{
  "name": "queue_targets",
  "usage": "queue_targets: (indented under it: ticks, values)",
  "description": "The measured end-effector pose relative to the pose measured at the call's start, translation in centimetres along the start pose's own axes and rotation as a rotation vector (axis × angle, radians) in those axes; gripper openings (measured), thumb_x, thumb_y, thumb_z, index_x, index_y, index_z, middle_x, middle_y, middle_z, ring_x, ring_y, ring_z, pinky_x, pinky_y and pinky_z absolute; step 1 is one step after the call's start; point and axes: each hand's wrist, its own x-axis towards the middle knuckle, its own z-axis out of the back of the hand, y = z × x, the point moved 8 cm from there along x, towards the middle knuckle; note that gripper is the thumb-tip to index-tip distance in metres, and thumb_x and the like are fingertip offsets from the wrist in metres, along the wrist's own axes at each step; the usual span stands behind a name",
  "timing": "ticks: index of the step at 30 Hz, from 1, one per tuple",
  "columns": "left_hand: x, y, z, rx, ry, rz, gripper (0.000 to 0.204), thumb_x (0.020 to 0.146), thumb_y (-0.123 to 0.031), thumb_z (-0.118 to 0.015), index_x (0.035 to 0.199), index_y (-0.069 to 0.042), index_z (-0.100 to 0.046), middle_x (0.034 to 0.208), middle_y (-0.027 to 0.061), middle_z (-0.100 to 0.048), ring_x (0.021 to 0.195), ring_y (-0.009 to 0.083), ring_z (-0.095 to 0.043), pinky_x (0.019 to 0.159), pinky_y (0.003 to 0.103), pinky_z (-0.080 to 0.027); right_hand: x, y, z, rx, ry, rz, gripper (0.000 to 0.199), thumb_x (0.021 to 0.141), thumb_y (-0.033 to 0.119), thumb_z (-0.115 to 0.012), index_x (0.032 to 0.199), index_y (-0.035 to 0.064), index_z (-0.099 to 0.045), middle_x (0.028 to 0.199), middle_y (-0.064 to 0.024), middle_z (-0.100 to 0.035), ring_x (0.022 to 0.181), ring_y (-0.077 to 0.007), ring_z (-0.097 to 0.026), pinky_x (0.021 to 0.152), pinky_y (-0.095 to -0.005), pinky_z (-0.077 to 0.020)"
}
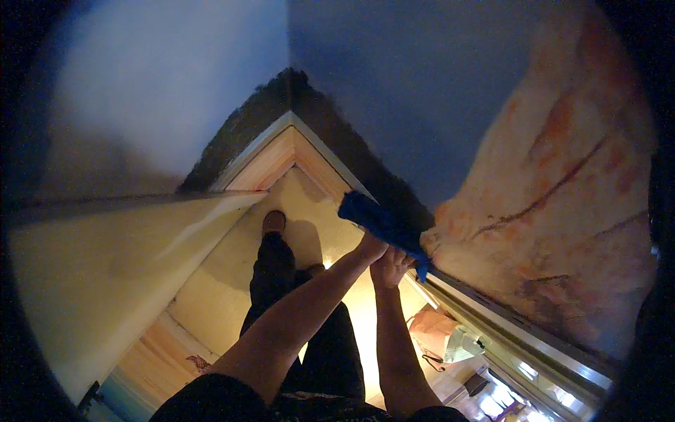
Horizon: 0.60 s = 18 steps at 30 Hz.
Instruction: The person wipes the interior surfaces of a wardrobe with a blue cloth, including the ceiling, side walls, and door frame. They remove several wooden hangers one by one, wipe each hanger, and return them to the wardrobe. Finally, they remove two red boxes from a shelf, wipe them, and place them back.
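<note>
A blue cloth [373, 216] lies bunched along the trim of the wall on my right, just below the painted surface. My left hand [375, 246] is closed on the cloth's near side, its fingers partly covered by the fabric. Right beside it, my right hand [389, 269] also grips the cloth, near the end that hangs down. The two hands almost touch, and both arms reach forward and to the right. Dark paint borders the trim [325, 151] where the walls meet ahead.
A pale panel [119, 260] slants along my left side. Below lies the yellowish floor [221, 288], with my brown shoe [274, 222] near the corner. An orange bag-like item [430, 329] is at lower right, beyond the ledge. A mural [555, 190] covers the right wall.
</note>
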Motion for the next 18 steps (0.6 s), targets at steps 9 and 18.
queue_targets:
  ticks: [9, 18]
  values:
    - [-5.4, 0.7, -5.8, -0.125, 0.175, 0.264, 0.028, 0.094, -0.028, -0.043, 0.115, -0.010, -0.048, 0.109, 0.0044, -0.053, 0.099, 0.0193, -0.049, 0.088, 0.034, -0.043, -2.4, -1.5, 3.9, 1.439, -0.093, -0.624, 0.047, 0.093, 0.027, -0.045, 0.133, 0.0060, -0.031, 0.131, -0.0101, -0.037, 0.119, -0.0233, -0.039, 0.099, -0.0379, -0.0311]
    - [-5.7, 7.1, -14.3, -0.380, 0.095, 0.363, 0.030, 0.094, -0.031, -0.038, 0.112, -0.010, -0.051, 0.105, 0.0044, -0.056, 0.094, 0.0209, -0.051, 0.084, 0.034, -0.046, -2.7, -7.4, 15.5, 0.534, -0.146, -0.249, 0.056, 0.082, 0.010, -0.058, 0.133, 0.0008, -0.038, 0.131, -0.0168, -0.033, 0.121, -0.0339, -0.033, 0.102, -0.0419, -0.0297]
